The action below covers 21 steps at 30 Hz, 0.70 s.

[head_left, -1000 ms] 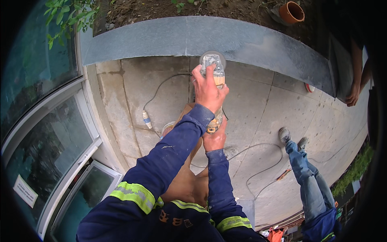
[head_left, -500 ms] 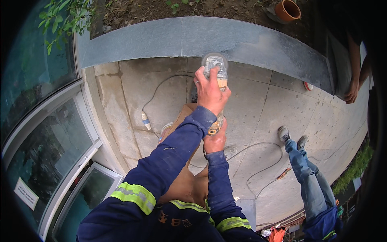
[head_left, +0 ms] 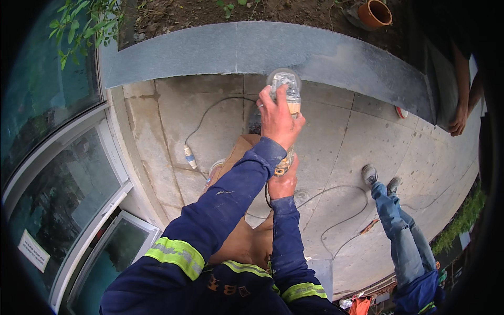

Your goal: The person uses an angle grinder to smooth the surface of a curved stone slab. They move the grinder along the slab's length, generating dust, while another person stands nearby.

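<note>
Dust covers the angle grinder (head_left: 290, 95), which I hold out in front of me against the near edge of the grey stone slab (head_left: 205, 51). My left hand (head_left: 282, 122) is closed over the front of its body, just behind the round disc. Farther back, my right hand (head_left: 284, 185) wraps the rear end of the tool. The disc (head_left: 298, 80) shows as a pale blurred ring around the grinder's head, overlapping the slab's edge. How firmly it touches the stone cannot be seen.
A cable with a plug connector (head_left: 190, 156) lies on the paving (head_left: 325, 131) to the left, and another cord loops right. A person in jeans (head_left: 401, 220) stands at right; another person's hands (head_left: 458, 123) hang beside the slab. A flower pot (head_left: 375, 14) sits on soil beyond.
Both my hands and the grinder have shifted slightly to the right along the slab's edge. My grip stays the same.
</note>
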Each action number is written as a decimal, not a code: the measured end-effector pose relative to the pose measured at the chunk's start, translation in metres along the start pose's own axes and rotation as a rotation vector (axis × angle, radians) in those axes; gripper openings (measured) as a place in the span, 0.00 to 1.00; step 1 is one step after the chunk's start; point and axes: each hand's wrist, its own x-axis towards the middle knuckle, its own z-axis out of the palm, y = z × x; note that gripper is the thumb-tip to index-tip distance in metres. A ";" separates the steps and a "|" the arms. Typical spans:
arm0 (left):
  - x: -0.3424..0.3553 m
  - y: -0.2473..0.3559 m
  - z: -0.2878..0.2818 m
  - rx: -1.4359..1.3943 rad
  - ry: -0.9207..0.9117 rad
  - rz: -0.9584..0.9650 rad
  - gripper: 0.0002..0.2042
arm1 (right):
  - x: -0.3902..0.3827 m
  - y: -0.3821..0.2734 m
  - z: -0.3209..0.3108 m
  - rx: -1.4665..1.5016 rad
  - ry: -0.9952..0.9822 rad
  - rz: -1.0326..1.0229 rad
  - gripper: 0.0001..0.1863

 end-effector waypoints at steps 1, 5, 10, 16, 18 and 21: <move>0.001 0.002 0.002 -0.003 -0.002 0.010 0.37 | 0.000 -0.001 0.000 0.006 0.024 -0.026 0.40; -0.007 0.005 0.000 -0.013 -0.051 -0.053 0.36 | -0.006 0.004 -0.001 0.023 0.037 -0.080 0.40; -0.007 -0.017 -0.012 0.021 0.045 -0.041 0.37 | -0.008 0.000 0.008 0.043 -0.052 -0.065 0.40; 0.002 -0.018 -0.012 0.002 0.033 -0.034 0.37 | -0.002 -0.010 0.013 0.023 -0.043 -0.018 0.40; -0.003 -0.015 -0.011 -0.004 0.019 -0.021 0.36 | -0.006 -0.004 0.012 0.033 -0.005 -0.083 0.40; -0.007 -0.019 -0.011 0.020 0.055 -0.016 0.36 | -0.008 -0.002 0.011 0.018 -0.038 -0.036 0.40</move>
